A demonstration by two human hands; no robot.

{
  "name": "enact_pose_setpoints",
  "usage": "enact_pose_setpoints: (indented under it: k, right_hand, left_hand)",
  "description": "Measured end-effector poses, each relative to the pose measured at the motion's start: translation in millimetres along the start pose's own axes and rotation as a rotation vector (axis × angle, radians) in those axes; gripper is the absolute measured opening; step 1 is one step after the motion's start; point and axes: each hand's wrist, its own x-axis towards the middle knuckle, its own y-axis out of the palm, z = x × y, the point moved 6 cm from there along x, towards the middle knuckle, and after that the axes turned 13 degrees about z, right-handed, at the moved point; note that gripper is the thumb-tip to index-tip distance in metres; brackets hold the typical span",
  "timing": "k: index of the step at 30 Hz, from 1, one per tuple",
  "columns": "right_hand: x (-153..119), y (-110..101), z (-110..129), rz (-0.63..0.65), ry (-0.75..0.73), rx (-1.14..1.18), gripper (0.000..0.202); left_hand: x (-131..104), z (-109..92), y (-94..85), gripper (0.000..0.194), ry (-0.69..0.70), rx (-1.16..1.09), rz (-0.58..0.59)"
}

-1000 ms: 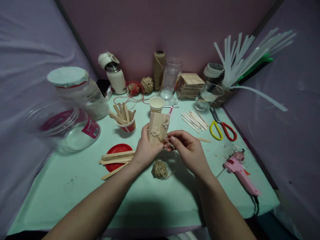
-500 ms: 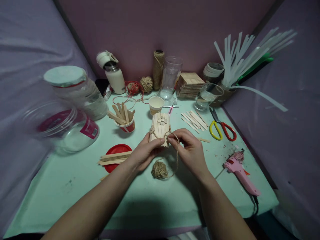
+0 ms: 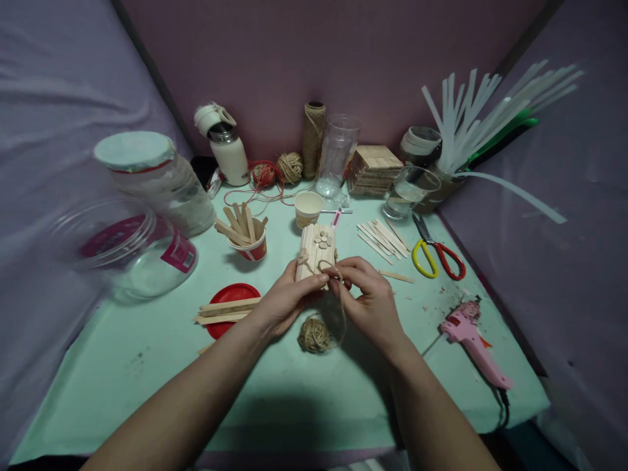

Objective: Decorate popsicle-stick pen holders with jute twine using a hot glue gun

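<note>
My left hand [image 3: 289, 297] is closed around the lower part of a small craft piece made of wooden sticks [image 3: 316, 252], its thumb lying across the front. Flower shapes of small pale pieces decorate the sticks. Jute twine [image 3: 330, 265] forms a loop against the lower front of the piece. Pinched on that twine, the fingers of my right hand [image 3: 367, 294] are at the piece's right edge. The twine hangs down from them to a small ball of twine [image 3: 314, 335] on the table below. My fingers partly hide the lower end of the piece.
Right of my hands are loose sticks [image 3: 383, 241], scissors [image 3: 432, 252] and a pink glue gun [image 3: 473, 343]. To the left stand a cup of sticks [image 3: 252, 248], a red lid [image 3: 235, 291] under sticks, and clear jars [image 3: 161, 190]. A paper cup [image 3: 308, 212] stands just behind the piece.
My right fingers have drawn closer to the craft piece. The twine loop at its front looks wider, and the hanging strand sits nearer the piece. My left hand keeps its hold.
</note>
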Motion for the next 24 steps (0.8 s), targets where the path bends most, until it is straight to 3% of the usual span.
enact_pose_setpoints:
  k: [10,18,24]
  right_hand:
    - [-1.1,-0.9,-0.9,-0.089,0.018,-0.004,0.011]
    - [-4.0,0.2,-1.2,-0.134,0.030,-0.034,0.012]
    - [-4.3,1.3,0.1,-0.133,-0.003,-0.074,0.013]
  left_hand:
    - [-1.1,-2.4,4.0,0.069,0.064,0.002,-0.010]
    - [3.0,-1.7,1.7,0.059,0.161,0.019,0.028]
    - [1.8,-1.4,0.5,0.063,0.143,0.060,-0.035]
